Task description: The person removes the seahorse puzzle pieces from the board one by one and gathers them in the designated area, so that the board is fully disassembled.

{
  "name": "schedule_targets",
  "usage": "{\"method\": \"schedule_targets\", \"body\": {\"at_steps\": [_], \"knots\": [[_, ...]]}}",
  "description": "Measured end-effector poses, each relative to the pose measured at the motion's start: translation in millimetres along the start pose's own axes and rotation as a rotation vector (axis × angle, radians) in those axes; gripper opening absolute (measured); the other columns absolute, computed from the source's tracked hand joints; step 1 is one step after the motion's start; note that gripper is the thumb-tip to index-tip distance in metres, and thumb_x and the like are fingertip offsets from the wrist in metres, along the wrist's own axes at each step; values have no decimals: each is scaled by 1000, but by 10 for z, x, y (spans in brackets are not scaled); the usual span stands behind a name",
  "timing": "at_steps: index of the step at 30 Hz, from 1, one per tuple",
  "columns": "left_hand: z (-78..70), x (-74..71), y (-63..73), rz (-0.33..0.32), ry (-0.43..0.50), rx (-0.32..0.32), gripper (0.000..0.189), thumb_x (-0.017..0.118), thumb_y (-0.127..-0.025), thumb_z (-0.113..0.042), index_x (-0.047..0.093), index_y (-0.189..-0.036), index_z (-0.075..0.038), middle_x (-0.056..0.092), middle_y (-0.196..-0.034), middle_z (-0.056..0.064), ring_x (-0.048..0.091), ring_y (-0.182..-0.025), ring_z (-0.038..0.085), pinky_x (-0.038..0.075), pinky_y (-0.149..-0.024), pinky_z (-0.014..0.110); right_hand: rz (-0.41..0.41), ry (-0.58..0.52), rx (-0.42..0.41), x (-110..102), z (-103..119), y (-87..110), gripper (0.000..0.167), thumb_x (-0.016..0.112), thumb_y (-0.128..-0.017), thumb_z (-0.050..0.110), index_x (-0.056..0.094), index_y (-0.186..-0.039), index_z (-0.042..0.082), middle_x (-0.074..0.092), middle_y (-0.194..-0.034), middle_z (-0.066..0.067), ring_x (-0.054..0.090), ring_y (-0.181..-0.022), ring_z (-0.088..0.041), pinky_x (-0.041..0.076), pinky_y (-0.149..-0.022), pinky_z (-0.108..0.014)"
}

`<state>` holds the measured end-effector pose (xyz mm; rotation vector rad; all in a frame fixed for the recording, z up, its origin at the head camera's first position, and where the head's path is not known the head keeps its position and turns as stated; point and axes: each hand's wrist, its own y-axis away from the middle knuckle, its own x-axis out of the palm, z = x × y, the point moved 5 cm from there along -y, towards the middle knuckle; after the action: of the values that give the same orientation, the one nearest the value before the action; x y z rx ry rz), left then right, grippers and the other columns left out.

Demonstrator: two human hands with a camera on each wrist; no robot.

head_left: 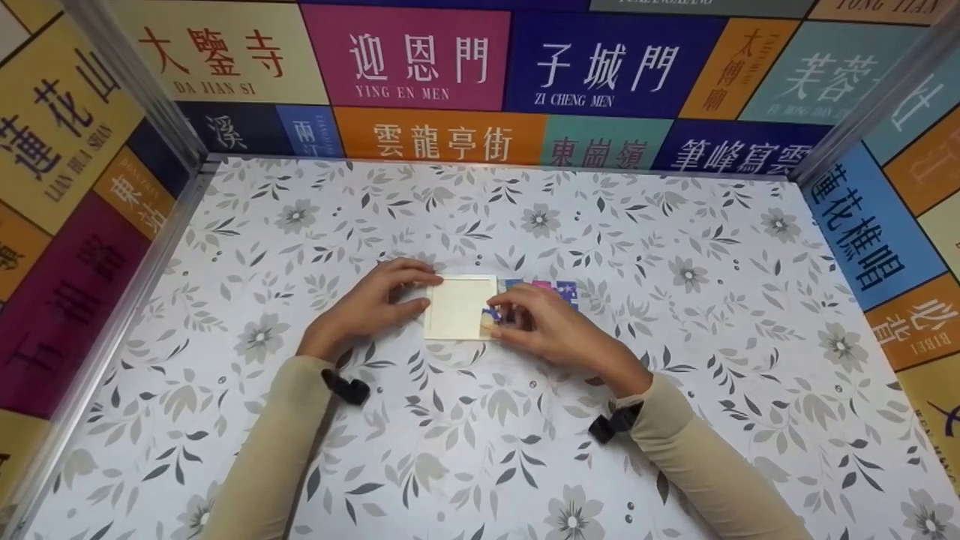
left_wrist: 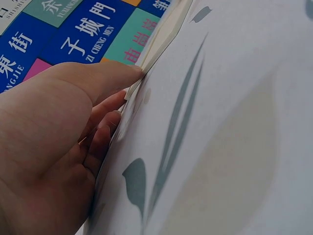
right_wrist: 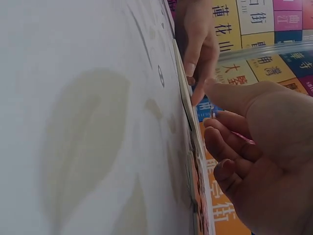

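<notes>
A flat, cream square puzzle tray (head_left: pixel 457 309) with a raised rim lies on the table. My left hand (head_left: pixel 379 296) rests at its left side, the index fingertip at the upper left corner and the thumb by the left edge. The left wrist view shows the thumb (left_wrist: pixel 115 78) against the tray's rim. My right hand (head_left: pixel 551 322) pinches a small blue-and-beige puzzle piece (head_left: pixel 490 315) over the tray's right edge. More colourful puzzle pieces (head_left: pixel 568 288) lie right of the tray, partly hidden behind the right hand. In the right wrist view the piece is barely visible.
The table (head_left: pixel 420 465) wears a white covering with grey leaves and flowers. Panels with Chinese lettering (head_left: pixel 427 56) stand at the back and both sides, joined by metal corner rails (head_left: pixel 142 82). Each wrist wears a black strap with a small device (head_left: pixel 349 388).
</notes>
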<state>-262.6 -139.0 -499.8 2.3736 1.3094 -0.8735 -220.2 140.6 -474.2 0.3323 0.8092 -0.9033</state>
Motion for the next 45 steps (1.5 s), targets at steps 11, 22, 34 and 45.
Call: {"method": "schedule_targets", "body": {"at_steps": [11,22,34,45], "knots": [[-10,-3,7,-4,6,11,39,74,-105,-23,71,-144,-20,57,-157,2,43,-154,26,27,-133,49,18,60,35,-112,-104,208,47,89,-92,27,76,-135,14,68,-105,-2,57,-88,-14,49,-77,-29],[23,-4,-7,-11,30,7,49,84,-97,-35,72,-142,-22,58,-155,0,45,-152,24,28,-132,48,17,35,46,-147,-182,314,57,90,-90,22,71,-143,16,68,-101,-2,60,-85,-14,53,-76,-29],[6,0,-9,-8,40,-6,51,87,-95,-30,72,-143,-20,56,-157,1,44,-153,26,27,-133,49,13,51,24,-120,-170,302,52,90,-91,27,73,-139,18,68,-102,-2,59,-82,-12,52,-75,-29],[5,-6,-9,-21,41,16,53,86,-96,-30,70,-145,-20,58,-156,1,47,-151,26,29,-131,49,13,-9,33,-185,-201,293,46,85,-96,29,74,-138,17,71,-105,-3,63,-85,-13,53,-77,-28]]}}
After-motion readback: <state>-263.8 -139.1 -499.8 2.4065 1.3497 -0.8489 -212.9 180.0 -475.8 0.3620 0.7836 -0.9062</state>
